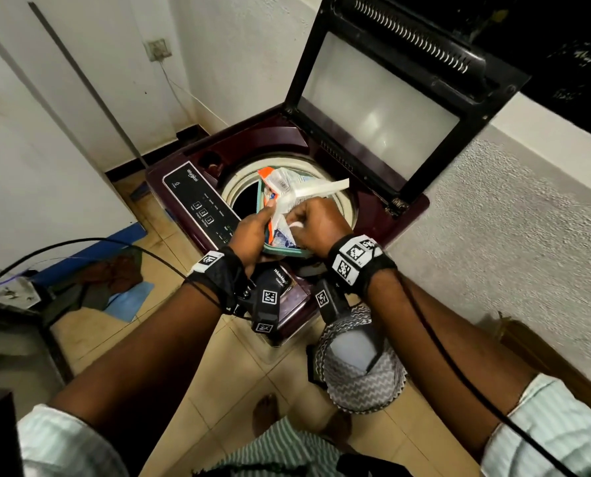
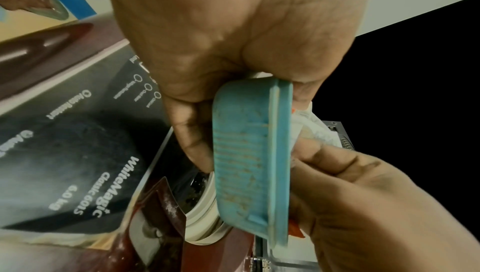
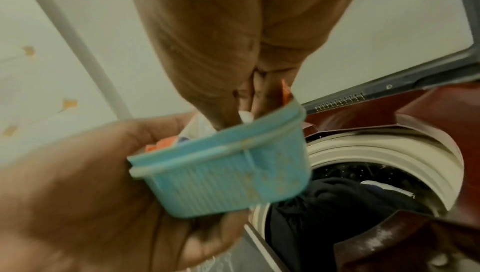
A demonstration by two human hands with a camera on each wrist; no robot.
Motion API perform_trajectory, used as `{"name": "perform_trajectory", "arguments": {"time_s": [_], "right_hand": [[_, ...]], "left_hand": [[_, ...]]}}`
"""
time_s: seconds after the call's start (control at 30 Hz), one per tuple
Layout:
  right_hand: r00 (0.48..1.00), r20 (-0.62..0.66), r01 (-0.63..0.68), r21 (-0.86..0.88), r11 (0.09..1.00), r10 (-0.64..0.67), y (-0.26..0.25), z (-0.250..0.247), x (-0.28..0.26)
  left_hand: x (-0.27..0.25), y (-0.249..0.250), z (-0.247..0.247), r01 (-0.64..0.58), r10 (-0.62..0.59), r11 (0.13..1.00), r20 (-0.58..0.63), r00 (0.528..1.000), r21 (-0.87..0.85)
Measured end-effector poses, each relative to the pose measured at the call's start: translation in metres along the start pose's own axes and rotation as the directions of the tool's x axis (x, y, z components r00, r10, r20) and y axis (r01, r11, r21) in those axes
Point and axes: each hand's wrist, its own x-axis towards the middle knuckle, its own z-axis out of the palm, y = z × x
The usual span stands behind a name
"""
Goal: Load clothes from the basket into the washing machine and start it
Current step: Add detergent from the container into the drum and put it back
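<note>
A maroon top-load washing machine (image 1: pixel 287 139) stands with its lid (image 1: pixel 373 108) raised. Dark clothes (image 3: pixel 337 204) lie in its drum (image 1: pixel 242 201). Over the drum's near rim my left hand (image 1: pixel 252 232) grips a small teal plastic tub (image 2: pixel 249 159) from below and the side. A white and orange detergent packet (image 1: pixel 287 191) sticks up out of the tub (image 3: pixel 226 174). My right hand (image 1: pixel 318 225) is curled round the packet's lower part, with fingers pinching inside the tub; the fingertips are hidden. The zigzag-patterned laundry basket (image 1: pixel 359 366) stands on the floor by my right forearm.
The control panel (image 1: pixel 197 197) runs along the machine's left side. A rough wall (image 1: pixel 493 218) closes in on the right. A heap of cloth on a blue sheet (image 1: pixel 115 273) lies on the tiled floor at the left. Cables hang from both wrists.
</note>
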Motion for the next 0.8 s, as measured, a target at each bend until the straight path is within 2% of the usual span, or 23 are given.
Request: {"name": "perform_trajectory", "arguments": {"time_s": [0.1, 0.17, 0.3, 0.4, 0.47, 0.57, 0.67, 0.8], "right_hand": [[0.993, -0.023, -0.115, 0.047, 0.992, 0.116, 0.004, -0.005, 0.011], [0.979, -0.004, -0.202, 0.148, 0.968, 0.205, 0.009, -0.008, 0.015], [0.941, 0.112, -0.330, 0.522, 0.786, 0.320, 0.019, -0.016, 0.008], [0.928, 0.153, -0.355, 0.638, 0.684, 0.338, 0.029, -0.022, -0.005], [0.916, 0.169, -0.387, 0.618, 0.684, 0.364, 0.039, -0.019, -0.014], [0.917, 0.126, -0.392, 0.461, 0.796, 0.378, 0.054, -0.006, -0.025], [0.942, 0.038, -0.334, 0.193, 0.923, 0.333, 0.067, 0.012, -0.029], [0.967, 0.025, -0.254, 0.065, 0.965, 0.253, 0.082, 0.029, -0.030]], "left_hand": [[0.006, 0.003, -0.002, 0.013, -0.013, 1.000, -0.020, 1.000, 0.023], [0.008, 0.005, -0.004, 0.008, -0.007, 0.999, -0.030, 1.000, 0.033], [0.013, 0.009, -0.011, -0.003, 0.006, 1.000, -0.095, 0.995, 0.027], [0.017, 0.011, -0.016, -0.015, 0.017, 1.000, -0.147, 0.989, 0.014], [0.018, 0.011, -0.017, -0.018, 0.020, 1.000, -0.160, 0.987, 0.012], [0.019, 0.008, -0.018, -0.014, 0.018, 1.000, -0.165, 0.986, 0.026], [0.019, 0.004, -0.017, -0.010, 0.014, 1.000, -0.157, 0.988, 0.026], [0.017, 0.000, -0.017, -0.007, 0.009, 1.000, -0.159, 0.987, 0.010]]}}
